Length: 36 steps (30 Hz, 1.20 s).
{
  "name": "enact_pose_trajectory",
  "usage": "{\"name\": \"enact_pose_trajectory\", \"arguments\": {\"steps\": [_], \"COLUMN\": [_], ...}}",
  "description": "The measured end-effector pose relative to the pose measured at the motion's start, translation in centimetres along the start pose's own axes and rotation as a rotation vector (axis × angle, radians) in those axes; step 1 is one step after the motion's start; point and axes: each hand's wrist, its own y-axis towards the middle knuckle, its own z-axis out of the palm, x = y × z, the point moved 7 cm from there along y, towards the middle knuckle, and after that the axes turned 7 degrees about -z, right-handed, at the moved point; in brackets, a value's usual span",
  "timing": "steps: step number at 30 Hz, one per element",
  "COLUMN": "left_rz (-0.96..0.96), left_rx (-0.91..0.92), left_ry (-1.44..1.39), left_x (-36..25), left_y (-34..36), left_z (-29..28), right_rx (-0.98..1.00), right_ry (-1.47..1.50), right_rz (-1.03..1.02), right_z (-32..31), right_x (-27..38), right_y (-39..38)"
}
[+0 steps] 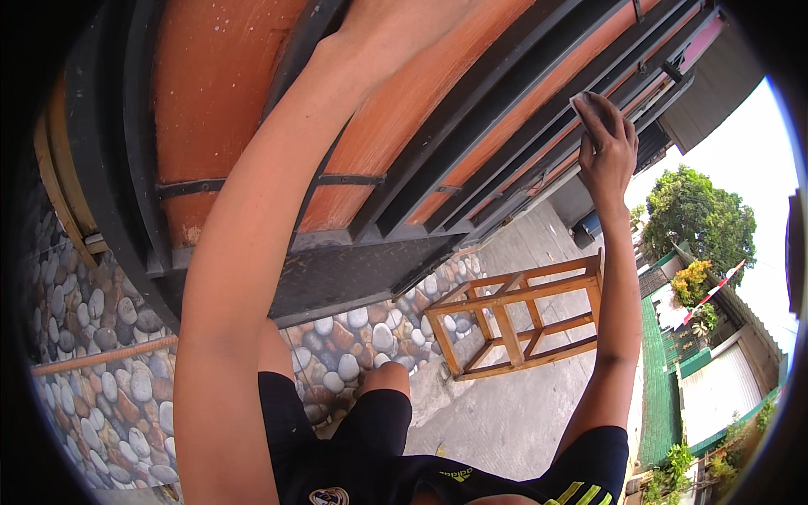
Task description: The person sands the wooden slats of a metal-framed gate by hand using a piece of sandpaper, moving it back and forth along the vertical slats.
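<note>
A gate or fence panel (215,93) of orange-red sheets and black metal bars leans across the top of the view. My left hand (404,25) reaches up in front of it; its fingers lie beyond the upper edge, so their grip is hidden. Farther right, my right hand (608,151) is raised by the black bars (505,126), its fingers bent together and darkened with grime or dust. Between fingertips and thumb shows a pale edge of a small thin sheet (576,102), perhaps folded sandpaper, held close to a bar.
Below the panel stands a wooden frame (505,330), like a stool without a seat, on grey concrete (505,412). Pebble-patterned flooring (109,383) runs beneath me and to the left. A wooden piece (63,168) stands at far left; a blue barrel (587,229) is behind.
</note>
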Motion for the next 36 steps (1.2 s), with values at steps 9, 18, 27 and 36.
{"name": "enact_pose_trajectory", "arguments": {"steps": [9, 18, 27, 36], "left_rz": [-0.077, -0.004, 0.050, -0.069], "left_rx": [0.086, 0.030, 0.024, 0.133], "left_ry": [0.010, -0.088, -0.058, -0.035], "left_x": [0.5, 0.6, 0.3, 0.5], "left_y": [-0.7, -0.4, -0.6, -0.7], "left_z": [0.5, 0.6, 0.3, 1.0], "right_rx": [0.075, 0.093, 0.543, 0.116], "right_ry": [-0.337, -0.384, -0.033, -0.368], "right_rz": [-0.070, -0.145, -0.554, -0.167], "right_z": [-0.7, 0.1, 4.0, 1.1], "right_x": [-7.1, -9.5, -1.5, -10.5], "right_y": [7.2, 9.0, 0.3, 9.6]}}
